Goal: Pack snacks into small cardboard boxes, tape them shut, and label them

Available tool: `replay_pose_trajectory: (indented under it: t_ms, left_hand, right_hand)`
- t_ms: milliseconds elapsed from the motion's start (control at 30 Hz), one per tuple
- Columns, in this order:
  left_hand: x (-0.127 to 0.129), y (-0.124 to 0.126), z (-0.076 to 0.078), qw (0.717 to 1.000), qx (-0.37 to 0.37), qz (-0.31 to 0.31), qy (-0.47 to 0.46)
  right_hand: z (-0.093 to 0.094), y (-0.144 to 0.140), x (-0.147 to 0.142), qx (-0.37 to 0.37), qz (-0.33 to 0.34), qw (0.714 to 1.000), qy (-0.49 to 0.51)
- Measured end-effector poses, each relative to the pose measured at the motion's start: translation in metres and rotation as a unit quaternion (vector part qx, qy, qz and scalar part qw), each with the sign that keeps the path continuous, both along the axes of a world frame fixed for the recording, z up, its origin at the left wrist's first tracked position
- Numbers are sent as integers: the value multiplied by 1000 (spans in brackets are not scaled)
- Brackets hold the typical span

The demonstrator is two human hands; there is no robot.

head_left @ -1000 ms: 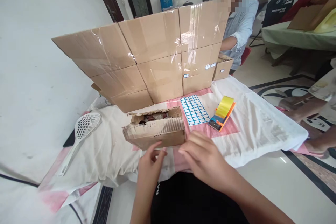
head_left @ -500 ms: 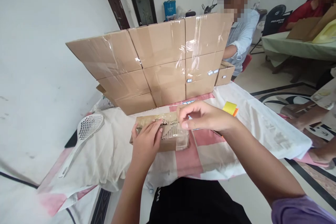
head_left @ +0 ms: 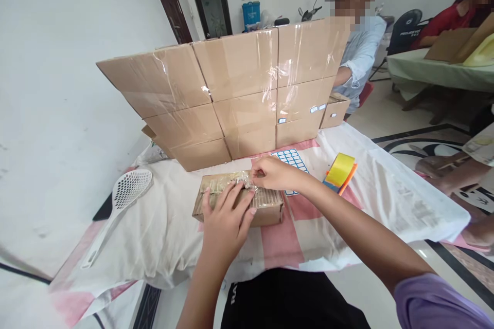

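A small cardboard box [head_left: 266, 214] with a torn, ribbed top lies on the cloth-covered table in front of me. My left hand [head_left: 227, 213] rests on its top with the fingers spread, pressing the near left part. Over the far right part of the top, my right hand [head_left: 268, 172] is closed in a pinch on crumpled clear packing tape [head_left: 242, 178]. The tape still runs along the box's top seam beside my left fingertips. A sheet of blue-edged labels [head_left: 291, 158] lies just beyond my right wrist, partly hidden by the forearm.
Stacked cardboard boxes [head_left: 247, 67] form a wall along the table's far side. A yellow tape roll in an orange and blue dispenser [head_left: 341, 170] sits to the right. A white slotted skimmer [head_left: 129, 190] lies left. A co-worker [head_left: 365, 49] is behind the boxes.
My right hand has moved left and lower, close to my left fingers. The lifted tape strip is now bunched at the middle of the top. The label sheet shows more.
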State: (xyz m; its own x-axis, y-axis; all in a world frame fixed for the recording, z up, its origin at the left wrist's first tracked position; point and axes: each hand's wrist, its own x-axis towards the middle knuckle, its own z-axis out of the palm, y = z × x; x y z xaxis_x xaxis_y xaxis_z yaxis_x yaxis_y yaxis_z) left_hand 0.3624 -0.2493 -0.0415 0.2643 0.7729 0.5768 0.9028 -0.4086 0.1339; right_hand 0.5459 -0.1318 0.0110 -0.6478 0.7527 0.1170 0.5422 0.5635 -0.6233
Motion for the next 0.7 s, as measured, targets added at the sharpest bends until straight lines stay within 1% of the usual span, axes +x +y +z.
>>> replay_pose_trajectory:
  t_ms: [100,233,367,533,700]
  left_hand:
    - [4,-1,-3,1000,24,4,-4]
    - [7,-2,-7,999,38,10,-11]
    - [8,-2,-7,999,40,10,-19]
    - [10,-2,-7,1000,15,13,-14]
    - [12,-2,-9,999,6,26,-24]
  right_hand:
    - [2,0,1,9,14,1000,-18]
    - [3,-1,-3,42,8,997,-63]
    - [2,-1,-5,63,7,995,-78]
    - [1,-1,-3,55,16,996,-66]
    - [4,-9,-7,104,-60,988,-98]
